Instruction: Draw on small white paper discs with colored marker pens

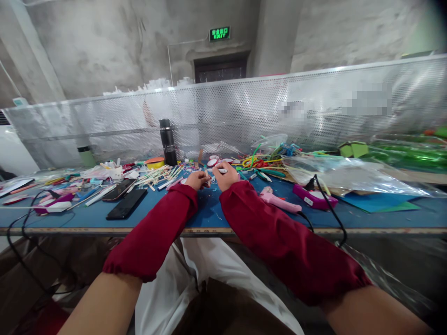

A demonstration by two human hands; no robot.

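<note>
Over the blue tabletop [206, 214], my two hands work close together, both arms in dark red sleeves. My left hand [197, 180] is closed, its fingertips pinching a small pale stick-like piece [207, 178]. In my right hand [226, 177] is a white pen-shaped thing [221, 171], gripped like a pen with its end pointing towards the left hand. The piece and the tip are too small to make out well. Beside my right forearm lies a pink glue gun [281, 202] with a black cord.
Two dark phones [126, 204] and a heap of thin sticks [162, 176] lie to the left. A black thermos [167, 142] stands behind. Purple power strips [316, 197] sit on both sides. Coloured pipe cleaners [258, 160] and clear plastic [352, 172] lie right. A perforated metal screen [237, 111] borders the back.
</note>
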